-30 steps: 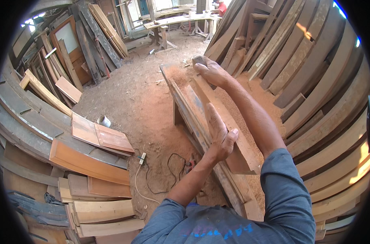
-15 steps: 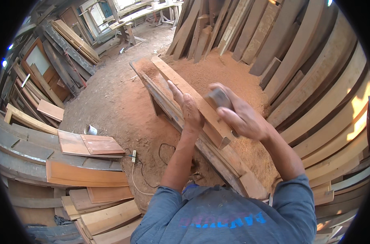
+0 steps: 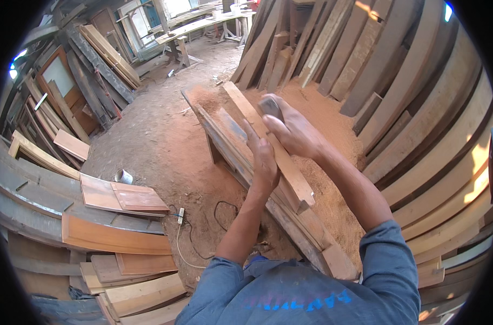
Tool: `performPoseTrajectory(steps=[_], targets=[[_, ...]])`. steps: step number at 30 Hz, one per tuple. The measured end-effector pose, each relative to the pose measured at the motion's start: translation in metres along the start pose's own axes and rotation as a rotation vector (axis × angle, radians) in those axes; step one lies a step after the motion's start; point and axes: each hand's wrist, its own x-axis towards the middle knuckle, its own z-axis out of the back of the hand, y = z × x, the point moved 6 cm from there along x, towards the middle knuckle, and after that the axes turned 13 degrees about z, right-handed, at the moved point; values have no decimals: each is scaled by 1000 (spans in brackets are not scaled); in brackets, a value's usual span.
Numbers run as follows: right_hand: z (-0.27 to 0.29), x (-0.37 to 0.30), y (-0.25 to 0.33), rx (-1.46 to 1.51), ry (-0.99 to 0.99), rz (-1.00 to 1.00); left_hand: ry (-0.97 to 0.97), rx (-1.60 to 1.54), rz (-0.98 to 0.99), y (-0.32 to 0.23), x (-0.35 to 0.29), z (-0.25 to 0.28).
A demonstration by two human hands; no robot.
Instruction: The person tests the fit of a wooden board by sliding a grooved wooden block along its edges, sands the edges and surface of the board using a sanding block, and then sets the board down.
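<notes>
A squared length of light wood [image 3: 294,176] lies lengthwise on a narrow wooden bench [image 3: 287,225], with a notched cut at its near end. My left hand [image 3: 265,162] grips the wood along its left side near the middle, index finger stretched forward. In my right hand [image 3: 295,132] is a grey rectangular block [image 3: 270,107], held against the wood's upper right side, beyond my left hand. The block's underside is hidden. A flat bluish-grey strip [image 3: 233,125] shows beside the wood, just ahead of my left hand.
Reddish sawdust [image 3: 333,138] covers the ground right of the bench. Upright planks [image 3: 409,92] lean along the right. Stacked panels [image 3: 116,233] lie at left, near a white cup [image 3: 123,176] and a cable with a white socket [image 3: 181,215]. Another worktable [image 3: 203,26] stands far back.
My right hand has slid the block forward along the wood, from near its close end to beyond my left hand. My left hand stays on the wood. The view has shifted slightly.
</notes>
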Motion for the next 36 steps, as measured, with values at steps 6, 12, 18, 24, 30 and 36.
performPoseTrajectory(steps=[6,12,18,24,30,36], targets=[[-40,124,-49,-16,-9,-20,-116,402,-157,-17,-8,16],[-52,200,-79,-316,19,-43,-88,595,-194,-7,-16,34],[-22,65,-160,785,-285,-224,-132,716,-350,-21,-15,51],[-89,-218,-206,1279,-550,-727,-530,-551,-111,2,93,191],[-202,-360,-185,1567,-640,-986,-226,-359,56,2,104,175],[-198,-352,-189,1525,-738,-951,101,-282,-50,-58,69,87]])
